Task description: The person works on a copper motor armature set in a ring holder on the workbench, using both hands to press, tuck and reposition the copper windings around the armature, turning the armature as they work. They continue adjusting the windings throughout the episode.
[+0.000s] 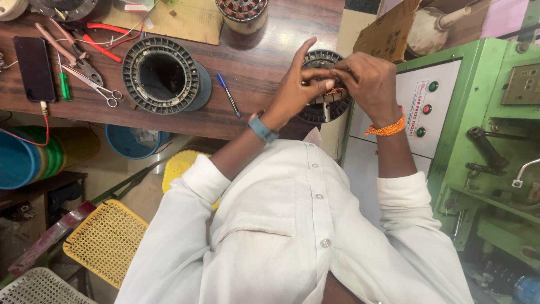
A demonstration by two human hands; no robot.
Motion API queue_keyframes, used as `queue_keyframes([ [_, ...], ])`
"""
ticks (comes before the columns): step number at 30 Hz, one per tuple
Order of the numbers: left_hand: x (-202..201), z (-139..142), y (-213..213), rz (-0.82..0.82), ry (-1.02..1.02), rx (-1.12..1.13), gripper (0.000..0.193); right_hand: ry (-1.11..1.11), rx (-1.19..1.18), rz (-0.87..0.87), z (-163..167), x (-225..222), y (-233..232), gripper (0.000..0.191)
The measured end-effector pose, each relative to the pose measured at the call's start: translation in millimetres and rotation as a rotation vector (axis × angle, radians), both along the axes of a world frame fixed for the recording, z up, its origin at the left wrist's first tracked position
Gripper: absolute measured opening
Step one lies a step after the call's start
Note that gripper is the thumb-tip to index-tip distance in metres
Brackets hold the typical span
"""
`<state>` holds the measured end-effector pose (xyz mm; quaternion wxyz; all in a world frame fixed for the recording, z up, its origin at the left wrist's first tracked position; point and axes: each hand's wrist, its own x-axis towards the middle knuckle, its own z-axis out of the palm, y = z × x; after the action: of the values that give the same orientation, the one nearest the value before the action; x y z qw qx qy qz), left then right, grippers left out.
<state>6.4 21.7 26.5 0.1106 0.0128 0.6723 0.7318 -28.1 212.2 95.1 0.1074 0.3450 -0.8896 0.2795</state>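
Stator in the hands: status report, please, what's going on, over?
Left hand and right hand both gripping the stator at the bench edge. Fingers pinching the copper windings. Pen and second stator lie apart, nothing in the way.

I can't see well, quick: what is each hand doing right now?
Left hand: fingers pinched on the round metal motor ring.
Right hand: curled over the same ring, gripping its top.

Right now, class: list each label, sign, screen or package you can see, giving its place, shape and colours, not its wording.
Label: upright white rectangle with red print, on the green machine's grey panel, beside three round buttons.
Phone screen: dark rectangle, switched off, far left on the wooden bench.
Cardboard piece: brown, behind both hands.
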Motion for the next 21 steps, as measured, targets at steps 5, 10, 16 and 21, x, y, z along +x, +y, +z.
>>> queue_keyframes([
  [5, -11, -4, -10, -0.218, -0.013, 0.259, 0.099, 0.007, -0.086, -0.103, 3, 16, -11, 0.010],
  [10, -14, -1, -33, -0.334, 0.204, 0.126, 0.088, -0.140, -0.208, -0.281, 0, 67, -22, 0.015],
  [16, -23, 9, -41, -0.406, 0.554, -0.003, 0.068, -0.400, -0.405, -0.475, -35, 109, -20, 0.015],
  [21, -13, 27, -37, -0.358, 0.742, -0.341, 0.060, -0.588, -0.598, -0.592, -64, 119, -10, 0.011],
])
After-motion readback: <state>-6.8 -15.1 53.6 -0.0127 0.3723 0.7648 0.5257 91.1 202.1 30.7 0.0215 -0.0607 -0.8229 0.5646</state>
